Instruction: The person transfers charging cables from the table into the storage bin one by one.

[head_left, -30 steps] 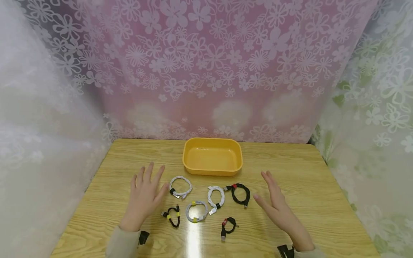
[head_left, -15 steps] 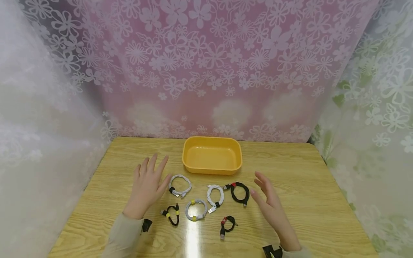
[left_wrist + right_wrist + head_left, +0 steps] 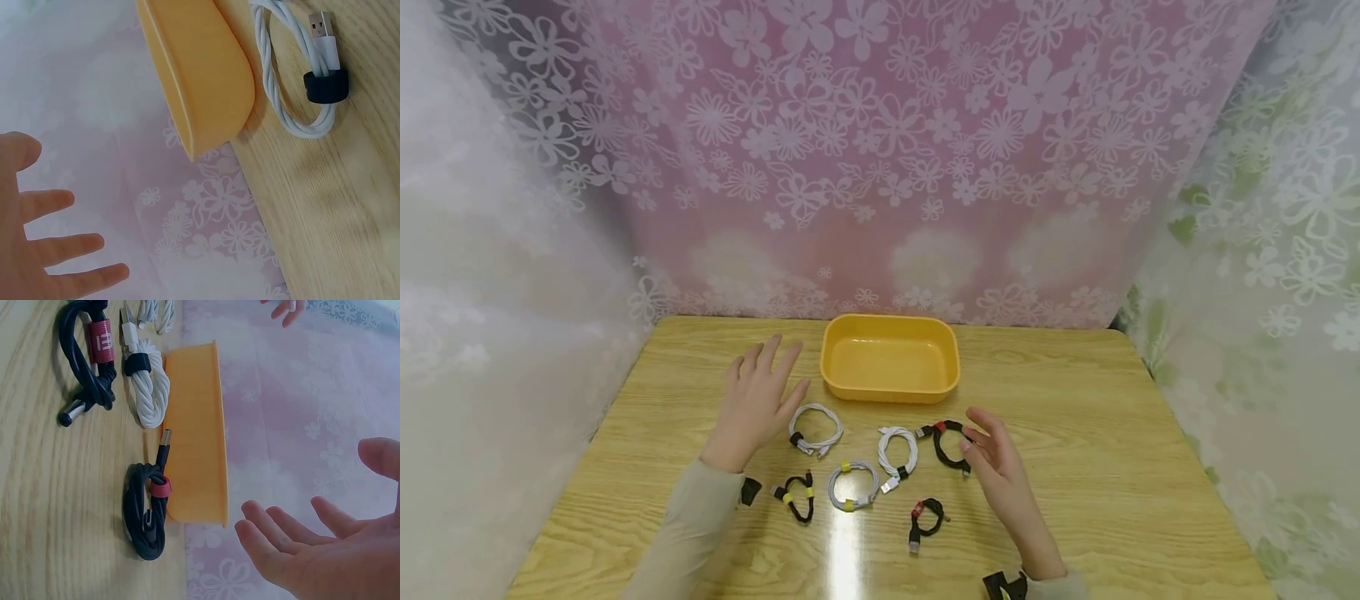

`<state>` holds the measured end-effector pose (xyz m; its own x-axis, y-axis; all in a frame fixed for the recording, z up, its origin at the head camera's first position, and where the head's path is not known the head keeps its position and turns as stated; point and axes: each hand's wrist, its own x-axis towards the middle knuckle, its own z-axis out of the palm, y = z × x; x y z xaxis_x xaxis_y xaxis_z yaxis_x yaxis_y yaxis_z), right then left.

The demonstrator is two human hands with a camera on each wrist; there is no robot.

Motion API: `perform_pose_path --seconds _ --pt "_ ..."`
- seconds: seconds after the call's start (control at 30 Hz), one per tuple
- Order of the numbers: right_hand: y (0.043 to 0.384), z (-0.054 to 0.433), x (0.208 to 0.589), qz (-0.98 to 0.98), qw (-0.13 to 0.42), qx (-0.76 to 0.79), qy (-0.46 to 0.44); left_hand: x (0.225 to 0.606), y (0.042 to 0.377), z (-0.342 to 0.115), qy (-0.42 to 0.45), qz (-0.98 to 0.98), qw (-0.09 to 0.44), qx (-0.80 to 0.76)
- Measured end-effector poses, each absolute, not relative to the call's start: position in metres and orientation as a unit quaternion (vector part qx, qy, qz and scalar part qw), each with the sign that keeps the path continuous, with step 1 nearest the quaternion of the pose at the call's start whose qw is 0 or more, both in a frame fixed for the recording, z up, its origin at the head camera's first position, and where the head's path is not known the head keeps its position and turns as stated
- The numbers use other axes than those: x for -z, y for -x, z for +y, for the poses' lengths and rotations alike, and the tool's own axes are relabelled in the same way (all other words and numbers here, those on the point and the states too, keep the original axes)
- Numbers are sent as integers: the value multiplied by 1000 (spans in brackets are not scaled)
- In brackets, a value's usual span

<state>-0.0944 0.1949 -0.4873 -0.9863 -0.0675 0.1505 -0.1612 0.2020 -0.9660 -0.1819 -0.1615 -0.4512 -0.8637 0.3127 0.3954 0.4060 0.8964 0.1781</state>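
Note:
My left hand (image 3: 752, 408) hovers with spread fingers left of the yellow bin (image 3: 890, 392), nearest a coiled white cable (image 3: 837, 435) with a black strap. Over the right side of a coiled black cable (image 3: 937, 454) with a red strap is my right hand (image 3: 1006, 475), its fingers slightly bent and nothing held. Between the hands lies a white cable (image 3: 883, 454) with a black strap. A grey-white cable (image 3: 831, 492) with yellow straps sits in front of it. In the right wrist view the black cable (image 3: 134, 512) stays apart from the fingers (image 3: 256, 540).
Nearer the front edge lie a short black cable (image 3: 810, 504) with yellow straps and a small black cable (image 3: 914, 527) with a red tag. The wooden table (image 3: 1120, 467) meets a pink floral curtain (image 3: 880, 208) at the back, with pale curtains at both sides.
The left hand has moved forward and a little right. My right hand has shifted left until it overlaps the red-strapped black cable in the head view. The cables stay put.

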Motion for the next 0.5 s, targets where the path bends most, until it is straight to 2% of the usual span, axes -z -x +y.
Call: perform_pose_path --seconds 0.5 --pt "97 176 513 -743 47 -667 -27 454 212 -147 219 -949 194 117"
